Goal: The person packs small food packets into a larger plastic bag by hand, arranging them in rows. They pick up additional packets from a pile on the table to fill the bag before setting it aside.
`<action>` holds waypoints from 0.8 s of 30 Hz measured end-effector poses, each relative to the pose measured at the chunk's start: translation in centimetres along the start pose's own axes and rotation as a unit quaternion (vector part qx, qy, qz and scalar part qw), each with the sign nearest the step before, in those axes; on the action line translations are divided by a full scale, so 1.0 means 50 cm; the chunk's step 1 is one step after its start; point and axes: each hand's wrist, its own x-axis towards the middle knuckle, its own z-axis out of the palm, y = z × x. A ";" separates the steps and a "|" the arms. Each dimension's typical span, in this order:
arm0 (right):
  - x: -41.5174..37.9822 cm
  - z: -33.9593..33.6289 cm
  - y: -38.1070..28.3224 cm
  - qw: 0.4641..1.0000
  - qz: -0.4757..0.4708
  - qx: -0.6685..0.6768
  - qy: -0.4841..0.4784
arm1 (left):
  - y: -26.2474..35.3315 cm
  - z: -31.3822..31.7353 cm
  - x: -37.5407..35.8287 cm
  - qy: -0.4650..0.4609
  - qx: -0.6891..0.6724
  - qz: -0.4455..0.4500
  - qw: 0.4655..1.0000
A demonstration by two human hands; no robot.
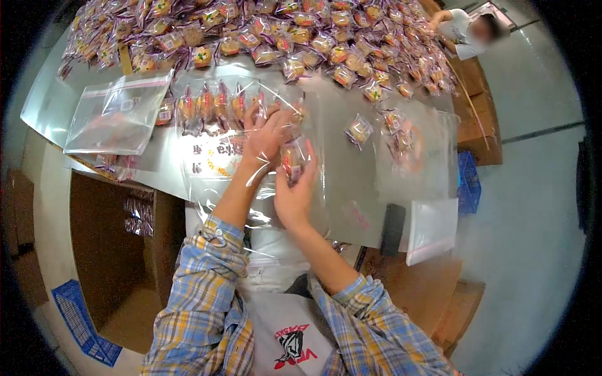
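A large clear plastic bag (216,166) lies open on the metal table (50,100) in front of me, with a row of wrapped pastries (207,106) lined up inside it. My left hand (266,138) reaches into the bag and rests on the right end of that row. My right hand (295,188) holds a wrapped pastry (291,160) at the bag's mouth, just below the left hand.
A big heap of wrapped pastries (282,31) covers the far side of the table. A filled clear bag (122,116) lies at the left, another (407,150) at the right. An open cardboard box (119,250) and blue crates (81,323) stand below. Another person (467,31) sits far right.
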 end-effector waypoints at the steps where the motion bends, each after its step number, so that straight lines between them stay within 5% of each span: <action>1: -0.004 -0.008 0.014 0.999 -0.038 -0.033 0.000 | -0.003 0.004 -0.005 0.000 0.009 0.002 1.000; 4: -0.017 -0.028 0.022 0.988 -0.102 -0.117 -0.004 | 0.005 -0.005 0.002 -0.004 0.016 0.013 1.000; 5: -0.017 -0.035 0.019 0.994 0.067 0.079 -0.044 | 0.005 -0.013 0.002 -0.016 0.024 0.022 0.999; 6: -0.015 -0.043 -0.008 0.932 0.231 0.269 -0.079 | 0.004 -0.016 -0.004 -0.029 0.030 0.032 0.999; 7: -0.014 -0.047 -0.031 0.805 0.378 0.444 -0.108 | -0.006 0.005 -0.003 0.026 0.031 0.055 0.998; 10: -0.021 -0.007 -0.071 0.816 0.300 0.493 0.025 | -0.001 -0.007 -0.005 -0.042 -0.052 -0.026 0.997; 11: -0.013 0.007 -0.061 0.850 0.240 0.461 0.082 | -0.002 -0.002 -0.009 0.007 -0.001 0.015 1.000; 13: 0.010 -0.002 -0.075 0.835 0.268 0.472 0.094 | -0.012 -0.004 -0.017 0.001 -0.010 0.059 0.998; 19: -0.011 0.007 -0.113 0.794 0.198 0.574 0.019 | -0.008 0.010 -0.019 0.011 -0.028 0.073 0.997; 22: -0.075 0.034 -0.157 0.765 0.266 0.585 -0.045 | -0.002 0.037 -0.018 0.053 -0.017 0.028 0.998; 24: -0.080 0.045 -0.139 0.793 0.270 0.546 -0.009 | -0.009 0.035 -0.014 0.078 -0.042 0.041 0.995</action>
